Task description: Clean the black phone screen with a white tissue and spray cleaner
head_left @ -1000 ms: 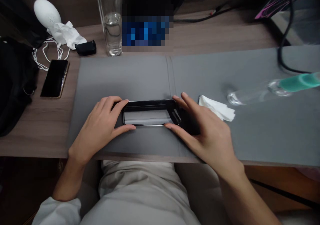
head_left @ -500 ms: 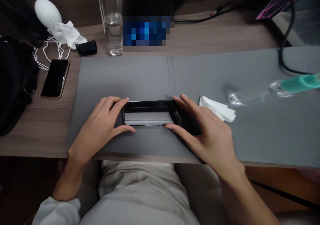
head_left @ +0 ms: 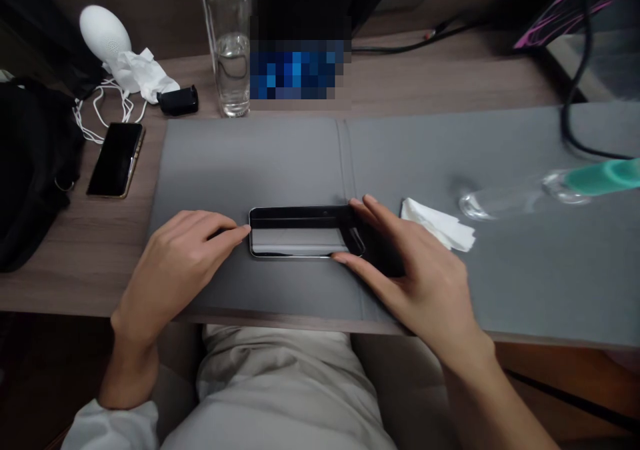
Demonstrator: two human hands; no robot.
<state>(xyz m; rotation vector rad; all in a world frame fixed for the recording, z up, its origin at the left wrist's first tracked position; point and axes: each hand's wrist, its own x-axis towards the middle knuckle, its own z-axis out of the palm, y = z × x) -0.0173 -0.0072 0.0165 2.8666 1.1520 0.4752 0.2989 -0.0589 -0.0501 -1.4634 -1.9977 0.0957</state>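
Observation:
A black glossy smartphone (head_left: 300,232) lies flat and sideways on the grey desk mat (head_left: 250,163), its screen reflecting pale light. My right hand (head_left: 410,263) straddles the phone's right end, with the fingers at its far edge and the thumb at its near edge, and it covers that end. My left hand (head_left: 183,263) rests on the mat with its fingers nearly together. Its index fingertip reaches the phone's left end, and it holds nothing.
A folded white tissue (head_left: 437,223) and a clear bottle with a teal band (head_left: 550,189) lie on the mat to the right. Behind it stands a glass water bottle (head_left: 233,57). A second black phone (head_left: 116,160) and white earphones (head_left: 103,110) lie on the wooden desk at left.
My left hand has slid left and back, its thumb off the phone's near edge. My right hand and the phone stay put, and the view has shifted slightly.

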